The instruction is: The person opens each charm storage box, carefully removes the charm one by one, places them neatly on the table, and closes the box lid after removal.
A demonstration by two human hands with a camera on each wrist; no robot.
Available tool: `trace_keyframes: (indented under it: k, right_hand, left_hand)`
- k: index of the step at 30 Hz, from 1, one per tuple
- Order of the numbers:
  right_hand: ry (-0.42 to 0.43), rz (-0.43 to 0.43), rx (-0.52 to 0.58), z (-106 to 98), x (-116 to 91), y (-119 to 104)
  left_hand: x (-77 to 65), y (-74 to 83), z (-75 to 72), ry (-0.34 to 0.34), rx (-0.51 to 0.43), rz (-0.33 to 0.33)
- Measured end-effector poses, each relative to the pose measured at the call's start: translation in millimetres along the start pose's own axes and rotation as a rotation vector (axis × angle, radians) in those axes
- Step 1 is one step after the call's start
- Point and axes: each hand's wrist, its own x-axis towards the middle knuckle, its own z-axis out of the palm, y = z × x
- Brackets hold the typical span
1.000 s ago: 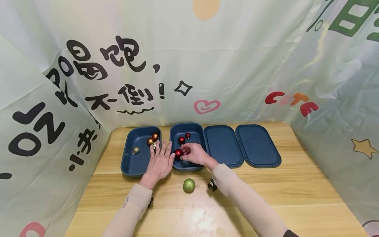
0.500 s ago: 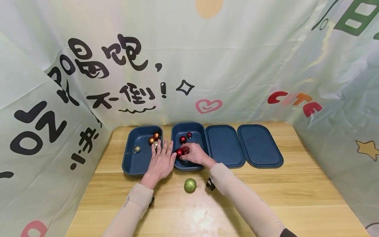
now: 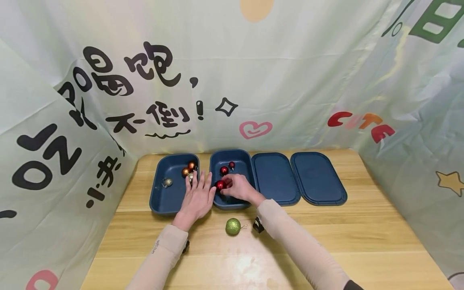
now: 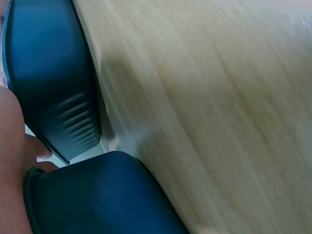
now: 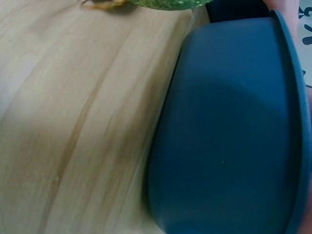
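Left hand (image 3: 196, 199): grip lay spread over the left box (image 3: 167, 202).
Right hand (image 3: 240, 188): grip pinched a red ball (image 3: 219, 185).
Green ball (image 3: 233, 226): rested on the bench (image 3: 232, 264).

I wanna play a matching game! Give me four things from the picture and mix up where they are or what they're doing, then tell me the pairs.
1. green ball
2. orange balls
3. right hand
4. pink heart

A. touching a red ball
B. on the backdrop
C. in the left box
D. on the table, outside the boxes

Pairs: 1-D, 2-C, 3-A, 4-B
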Motion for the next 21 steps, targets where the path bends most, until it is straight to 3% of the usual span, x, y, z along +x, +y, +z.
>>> trace_keyframes:
  k: [6, 21]
  right_hand:
    - [0.013, -0.001, 0.021, -6, -6, -1]
    - [0.053, -0.029, 0.092, -27, -28, -9]
  left_hand:
    - [-0.3, 0.6, 1.4, 0.033, -0.009, 0.009]
    - [0.5, -0.2, 4.2, 0.039, 0.003, 0.004]
